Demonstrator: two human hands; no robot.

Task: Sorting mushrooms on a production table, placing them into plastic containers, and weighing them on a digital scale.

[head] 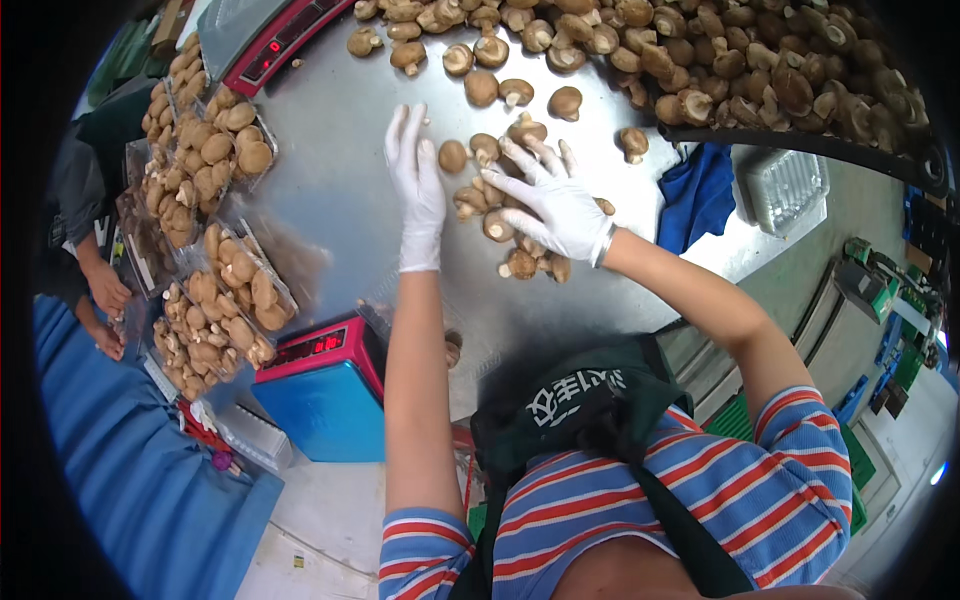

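Both my hands wear white gloves over a metal table (330, 165). My left hand (417, 176) is raised palm sideways, fingers apart, with nothing held in it; a brown mushroom (452, 156) lies just to its right. My right hand (551, 199) spreads its fingers over a loose group of shiitake mushrooms (471, 201), its fingertips touching or just above some of them. It covers part of the group. Below it lie several more mushrooms (521, 264). A clear plastic tray (382, 289), partly hidden by my left forearm, lies near the table's front edge with a mushroom beside the arm.
A large mushroom heap (750, 67) fills the upper right. Filled trays (255, 154) stand at left, near a co-worker's hands (109, 289). A blue-topped scale (322, 416) is by my left arm; another scale (266, 56) is upper left. A blue cloth (697, 195) and empty trays (787, 191) lie right.
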